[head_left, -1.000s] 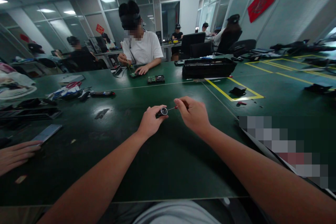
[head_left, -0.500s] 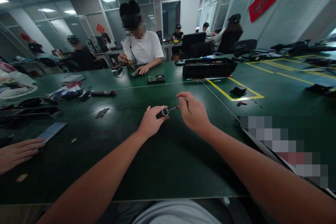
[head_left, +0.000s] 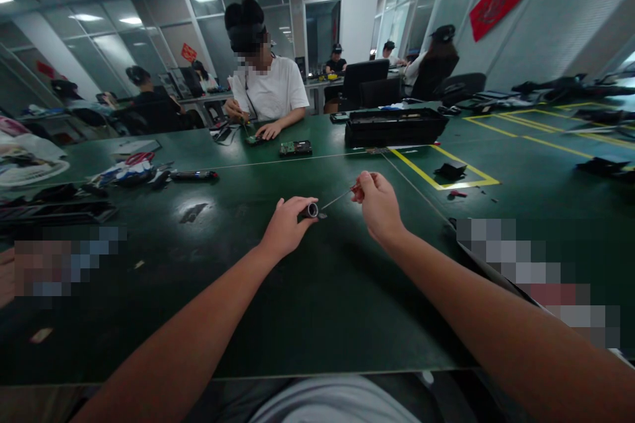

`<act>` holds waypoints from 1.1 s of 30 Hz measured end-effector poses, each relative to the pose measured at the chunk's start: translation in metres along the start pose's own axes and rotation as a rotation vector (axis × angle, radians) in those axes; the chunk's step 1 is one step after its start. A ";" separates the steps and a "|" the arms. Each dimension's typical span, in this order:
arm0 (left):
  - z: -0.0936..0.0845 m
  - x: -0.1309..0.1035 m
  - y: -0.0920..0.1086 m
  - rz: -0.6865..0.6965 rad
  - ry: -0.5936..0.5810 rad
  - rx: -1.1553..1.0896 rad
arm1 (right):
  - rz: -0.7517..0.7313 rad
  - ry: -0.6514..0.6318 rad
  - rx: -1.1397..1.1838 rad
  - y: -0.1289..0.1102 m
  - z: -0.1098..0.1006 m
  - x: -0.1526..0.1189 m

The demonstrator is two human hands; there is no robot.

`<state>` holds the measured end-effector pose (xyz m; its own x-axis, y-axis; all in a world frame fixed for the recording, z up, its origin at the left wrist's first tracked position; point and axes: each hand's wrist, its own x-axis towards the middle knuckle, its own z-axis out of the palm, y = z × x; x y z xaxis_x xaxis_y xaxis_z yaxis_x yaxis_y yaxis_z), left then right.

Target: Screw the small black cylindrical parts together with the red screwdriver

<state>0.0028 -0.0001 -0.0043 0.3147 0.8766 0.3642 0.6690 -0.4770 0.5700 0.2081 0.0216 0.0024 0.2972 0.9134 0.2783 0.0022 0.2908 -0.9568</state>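
My left hand [head_left: 286, 226] is closed around a small dark cylinder [head_left: 311, 209] whose round, light-rimmed end shows at the fingertips. A thin screwdriver with a red handle [head_left: 355, 190] is pinched in my right hand [head_left: 380, 203], its metal shaft slanting down and left toward the cylinder. Just beside the cylinder, near the shaft's tip, a small dark piece [head_left: 322, 216] shows, too small to make out. Both hands are above the green table [head_left: 317, 304], a short distance apart.
A long black housing [head_left: 395, 129] stands at the back, with a circuit board [head_left: 296, 148] to its left. Yellow tape surrounds a black part [head_left: 450, 172]. A black pen-like tool [head_left: 194, 176] lies at left. Across the table sits a person in white [head_left: 275, 89].
My right hand has moved right and slightly up with the screwdriver, drawing its tip back from the cylinder. The small dark piece now shows beside the cylinder. My left hand has barely moved.
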 end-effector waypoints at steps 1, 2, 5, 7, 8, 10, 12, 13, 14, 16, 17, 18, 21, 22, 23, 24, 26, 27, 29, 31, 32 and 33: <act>0.000 0.000 -0.001 -0.001 -0.005 0.003 | -0.027 -0.001 -0.037 -0.002 0.000 -0.001; 0.001 0.000 -0.001 0.001 -0.008 0.009 | -0.054 -0.009 -0.075 -0.004 -0.001 -0.003; 0.002 0.000 -0.001 -0.011 -0.017 0.033 | -0.142 -0.013 -0.166 -0.009 0.000 -0.010; 0.003 -0.001 -0.001 -0.021 -0.029 0.026 | -0.183 0.011 -0.188 -0.010 0.000 -0.011; 0.003 -0.001 -0.001 -0.022 -0.032 0.015 | -0.194 0.022 -0.190 -0.009 0.000 -0.011; 0.002 -0.001 0.000 -0.018 -0.030 -0.007 | -0.205 0.024 -0.190 -0.008 -0.001 -0.010; 0.000 -0.001 0.001 -0.021 -0.019 -0.028 | -0.213 0.012 -0.185 -0.006 -0.002 -0.008; -0.001 -0.001 0.003 -0.028 -0.016 -0.047 | -0.218 0.008 -0.183 -0.006 -0.002 -0.008; -0.002 -0.001 0.005 -0.042 -0.019 -0.077 | -0.224 0.010 -0.182 -0.006 -0.002 -0.008; -0.005 -0.001 0.012 -0.089 -0.051 -0.152 | -0.239 0.019 -0.192 -0.007 -0.003 -0.009; -0.006 -0.001 0.016 -0.115 -0.076 -0.184 | -0.248 0.021 -0.197 -0.008 -0.002 -0.009; -0.007 -0.002 0.022 -0.136 -0.105 -0.204 | -0.257 0.020 -0.200 -0.008 -0.002 -0.010; -0.006 -0.002 0.038 -0.120 -0.211 -0.180 | -0.275 0.013 -0.196 -0.011 -0.001 -0.012; -0.004 -0.002 0.043 -0.095 -0.259 -0.158 | -0.277 0.015 -0.193 -0.011 -0.001 -0.012; -0.002 -0.001 0.048 -0.065 -0.315 -0.137 | -0.277 0.017 -0.192 -0.011 -0.001 -0.012; 0.002 0.000 0.052 -0.034 -0.372 -0.114 | -0.276 0.017 -0.192 -0.011 -0.001 -0.012; 0.011 0.003 0.057 0.027 -0.454 -0.050 | -0.272 0.010 -0.185 -0.011 -0.001 -0.012; 0.016 0.005 0.059 0.055 -0.474 -0.002 | -0.270 0.006 -0.180 -0.011 -0.001 -0.012; 0.025 0.010 0.062 0.101 -0.481 0.108 | -0.266 0.001 -0.178 -0.011 -0.002 -0.012; 0.033 0.014 0.063 0.134 -0.496 0.198 | -0.263 -0.002 -0.181 -0.011 -0.002 -0.011; 0.036 0.016 0.063 0.149 -0.515 0.225 | -0.264 -0.003 -0.182 -0.011 -0.002 -0.012; 0.039 0.018 0.063 0.165 -0.539 0.243 | -0.265 -0.003 -0.183 -0.011 -0.002 -0.012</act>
<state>0.0763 -0.0120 0.0095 0.6815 0.7314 -0.0266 0.6964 -0.6369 0.3307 0.2063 0.0070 0.0099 0.2602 0.8138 0.5196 0.2504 0.4629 -0.8503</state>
